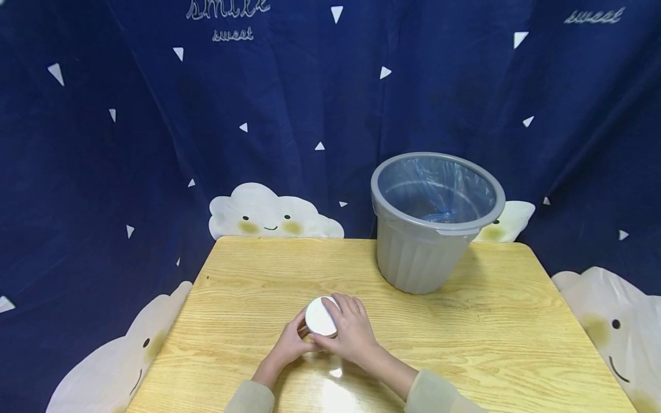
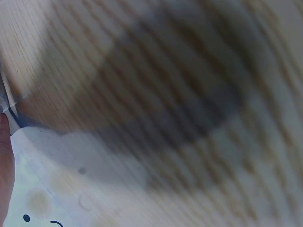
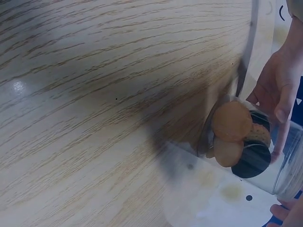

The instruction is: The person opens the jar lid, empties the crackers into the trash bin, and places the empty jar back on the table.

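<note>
Between the two hands stands a clear jar (image 3: 286,176) with a round white lid (image 1: 318,319), seen from above in the head view. Inside it, near the base, are several round cookies (image 3: 232,122), some light brown and some dark. My left hand (image 1: 291,346) grips the jar's side, its fingers and thumb around the wall. My right hand (image 1: 353,334) holds the lid from the right, with fingers over its far edge and the thumb at its near edge. Only a sliver of a finger (image 2: 5,172) shows in the left wrist view.
A grey bin (image 1: 420,252) with a clear bluish liner stands at the table's back right. The wooden table (image 1: 258,275) has a glossy top that reflects light. Behind and beside it hangs a dark blue curtain (image 1: 289,97) with clouds and white triangles.
</note>
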{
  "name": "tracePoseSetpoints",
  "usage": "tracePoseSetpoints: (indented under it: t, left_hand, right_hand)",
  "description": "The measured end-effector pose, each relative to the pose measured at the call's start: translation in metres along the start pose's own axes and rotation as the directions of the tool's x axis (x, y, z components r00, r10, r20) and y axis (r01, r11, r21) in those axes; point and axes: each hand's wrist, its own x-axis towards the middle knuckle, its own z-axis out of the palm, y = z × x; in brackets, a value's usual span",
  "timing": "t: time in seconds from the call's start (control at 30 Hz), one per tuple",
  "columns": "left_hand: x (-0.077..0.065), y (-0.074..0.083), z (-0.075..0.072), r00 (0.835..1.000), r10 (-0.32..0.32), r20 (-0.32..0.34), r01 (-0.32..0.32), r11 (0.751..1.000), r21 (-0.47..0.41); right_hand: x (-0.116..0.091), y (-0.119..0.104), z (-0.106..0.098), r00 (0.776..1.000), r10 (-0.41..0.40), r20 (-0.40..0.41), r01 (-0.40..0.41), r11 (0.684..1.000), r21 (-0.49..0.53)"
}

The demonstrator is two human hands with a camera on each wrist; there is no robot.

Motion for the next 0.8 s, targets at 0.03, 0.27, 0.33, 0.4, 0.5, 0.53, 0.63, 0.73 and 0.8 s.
tracePoseSetpoints:
  t: [0.03,0.27,0.33,0.4,0.5,0.53,0.63,0.73,0.8]
  left_hand:
    - [0.0000,-0.0001,0.0000,1.000,-0.002,0.000,0.002,1.000,0.004]
    - [-0.0002,-0.0007,-0.0004,1.000,0.000,0.004,-0.001,1.000,0.020]
    - [-0.0001,-0.0010,-0.0003,1.000,-0.002,0.003,0.002,1.000,0.011]
    - [0.0001,-0.0010,-0.0002,1.000,-0.004,0.005,0.004,1.000,-0.003]
    - [0.0000,-0.0009,0.0000,1.000,-0.007,0.006,0.007,1.000,-0.021]
    - [-0.0001,-0.0008,0.0000,1.000,-0.004,0.006,0.004,1.000,-0.023]
    - [-0.0004,-0.0005,-0.0001,1.000,0.002,0.004,-0.002,1.000,-0.022]
    - [-0.0004,-0.0002,-0.0004,1.000,0.010,0.006,-0.010,1.000,-0.017]
    - [-0.0002,-0.0006,-0.0005,1.000,0.010,0.007,-0.010,1.000,-0.017]
  right_hand:
    - [-0.0001,-0.0002,0.0000,1.000,-0.001,-0.002,0.001,1.000,0.000]
    - [0.0003,-0.0001,-0.0005,0.999,-0.020,-0.042,0.020,1.000,0.002]
    - [0.0004,0.0003,-0.0004,0.998,-0.032,-0.059,0.032,0.999,0.005]
    - [0.0003,0.0009,-0.0002,0.996,-0.046,-0.075,0.046,0.999,0.002]
    - [0.0005,0.0026,0.0008,0.993,-0.071,-0.096,0.070,0.998,-0.005]
    - [0.0006,0.0032,0.0008,0.992,-0.078,-0.101,0.077,0.997,-0.006]
    - [0.0013,0.0054,0.0010,0.989,-0.099,-0.113,0.100,0.995,0.001]
    - [0.0022,0.0071,0.0002,0.987,-0.114,-0.112,0.117,0.993,0.020]
    - [0.0029,0.0080,-0.0004,0.987,-0.121,-0.106,0.125,0.992,0.030]
